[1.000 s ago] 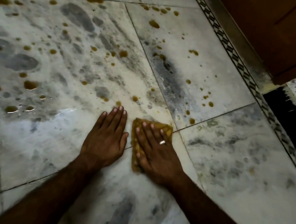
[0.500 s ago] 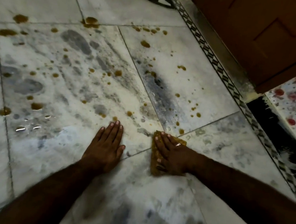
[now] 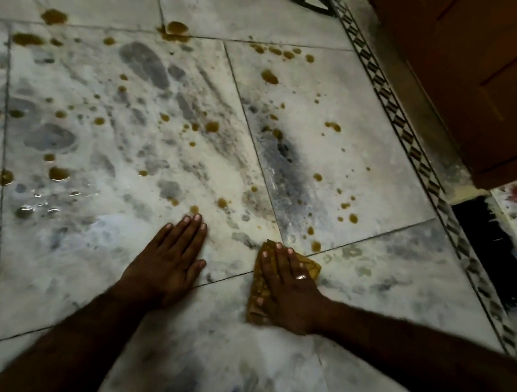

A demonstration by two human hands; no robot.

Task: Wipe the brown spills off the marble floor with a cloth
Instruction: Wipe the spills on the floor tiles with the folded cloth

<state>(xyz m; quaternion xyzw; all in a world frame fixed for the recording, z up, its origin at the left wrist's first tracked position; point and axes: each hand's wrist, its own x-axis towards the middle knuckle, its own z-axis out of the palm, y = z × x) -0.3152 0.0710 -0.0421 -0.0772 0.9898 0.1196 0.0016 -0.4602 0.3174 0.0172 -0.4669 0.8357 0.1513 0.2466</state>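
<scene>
- My right hand (image 3: 289, 290) lies flat, fingers spread, pressing the cloth (image 3: 312, 267) onto the floor (image 3: 403, 280) where four tiles meet.
- My left hand (image 3: 167, 264) rests palm-down just beside it, fingers together, holding nothing.
- Spills (image 3: 162, 117) dot the tiles beyond both hands.

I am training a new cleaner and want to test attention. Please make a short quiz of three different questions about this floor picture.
1. True or false: the left hand presses the cloth.
2. Which hand wears a ring? A) left B) right
3. Fill in: the brown drop nearest the cloth lies on the ____ side of the tile joint, away from the person.

Key: 1 false, it lies flat on bare marble floor; 2 B; 3 far.
</scene>
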